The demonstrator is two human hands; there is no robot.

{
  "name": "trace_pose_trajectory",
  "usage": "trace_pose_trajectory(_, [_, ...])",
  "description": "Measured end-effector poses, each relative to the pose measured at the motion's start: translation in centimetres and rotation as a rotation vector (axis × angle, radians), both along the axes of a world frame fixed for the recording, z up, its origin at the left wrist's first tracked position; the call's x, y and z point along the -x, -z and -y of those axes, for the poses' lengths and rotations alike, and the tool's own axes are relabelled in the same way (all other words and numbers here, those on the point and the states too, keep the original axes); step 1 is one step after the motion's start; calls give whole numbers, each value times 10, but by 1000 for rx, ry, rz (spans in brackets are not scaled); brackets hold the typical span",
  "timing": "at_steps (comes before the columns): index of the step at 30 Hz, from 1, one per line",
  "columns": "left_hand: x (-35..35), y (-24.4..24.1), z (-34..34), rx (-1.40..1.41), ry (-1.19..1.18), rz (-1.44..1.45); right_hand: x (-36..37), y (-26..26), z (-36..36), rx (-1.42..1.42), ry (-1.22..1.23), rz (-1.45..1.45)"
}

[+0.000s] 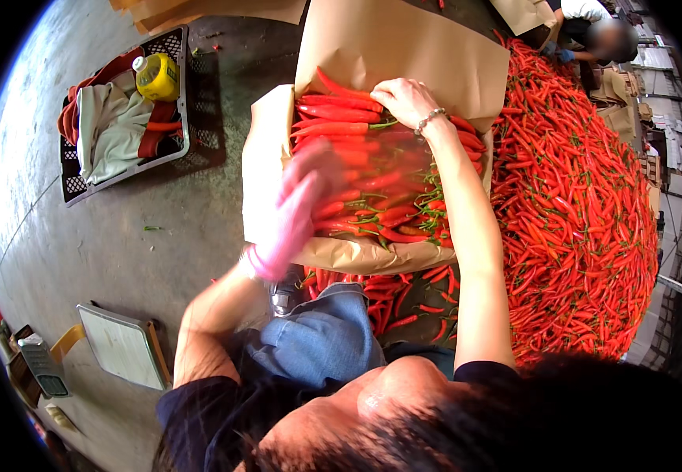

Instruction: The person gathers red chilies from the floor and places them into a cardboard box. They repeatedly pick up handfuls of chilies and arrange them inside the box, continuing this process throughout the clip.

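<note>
Before me is a box lined with brown kraft paper point(400, 41), filled with rows of long red chili peppers point(341, 113). My right hand point(405, 101), bare with a bead bracelet, is at the far side of the box. Its fingertips close on the end of one red chili pepper point(341, 84), whose tip points left and away from me. In a pink glove, my left hand point(302, 192) hovers or rests over the box's left side. Motion blurs its fingers, so its hold cannot be told. Green stems point(432, 194) show among the near peppers.
A large heap of red chilies point(571, 224) covers the floor at right, with a co-worker point(589, 35) beyond it. At left stands a black plastic crate point(183, 118) holding cloth and a yellow bottle point(158, 76). A platform scale point(123, 345) sits lower left.
</note>
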State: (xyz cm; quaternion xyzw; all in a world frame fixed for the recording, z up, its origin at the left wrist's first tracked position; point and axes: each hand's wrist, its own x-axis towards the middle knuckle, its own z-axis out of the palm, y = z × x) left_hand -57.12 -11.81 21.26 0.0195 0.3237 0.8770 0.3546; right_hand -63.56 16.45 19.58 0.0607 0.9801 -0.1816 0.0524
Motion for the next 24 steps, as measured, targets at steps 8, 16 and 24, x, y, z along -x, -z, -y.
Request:
trace_pose_trajectory(8, [157, 22, -38, 1029, -167, -1592, 1, 38, -3, 565, 263, -341])
trace_pose_trajectory(16, [162, 45, -38, 1192, 69, -1604, 2, 35, -16, 761, 125, -171])
trace_pose_trajectory(24, [163, 41, -36, 1213, 138, -1674, 34, 17, -29, 633, 33, 108])
